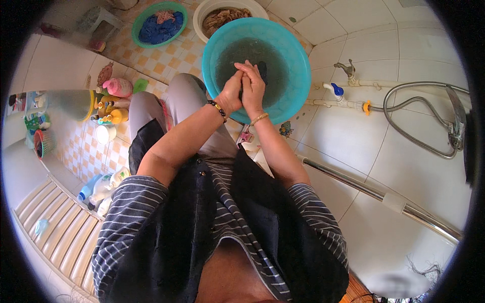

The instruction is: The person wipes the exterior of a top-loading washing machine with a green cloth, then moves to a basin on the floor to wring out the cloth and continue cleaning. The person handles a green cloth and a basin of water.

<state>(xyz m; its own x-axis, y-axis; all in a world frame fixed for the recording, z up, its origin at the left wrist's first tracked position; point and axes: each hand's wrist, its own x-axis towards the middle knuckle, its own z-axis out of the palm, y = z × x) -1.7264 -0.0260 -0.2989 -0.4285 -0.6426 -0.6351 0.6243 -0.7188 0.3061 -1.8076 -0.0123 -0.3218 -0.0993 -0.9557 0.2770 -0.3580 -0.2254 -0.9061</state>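
Note:
My left hand (pixel 232 90) and my right hand (pixel 253 86) are pressed palm to palm over a turquoise plastic basin (pixel 301 81). A small dark cloth (pixel 263 72) is squeezed between them, one end showing beyond the right fingers and a sliver showing between the palms. Most of the cloth is hidden by the hands, so its exact kind cannot be told. Murky grey water (pixel 278 89) lies in the basin below. A dark beaded bracelet circles the left wrist, and a pale bangle the right.
Behind the basin stand a white tub (pixel 199 22) holding brown cloth in water and a green basin (pixel 136 38) with blue cloth. Bottles (pixel 119 115) and a white cup (pixel 105 134) crowd the left. Taps (pixel 337 90), a coiled shower hose (pixel 409 147) and a metal pole (pixel 344 178) line the right.

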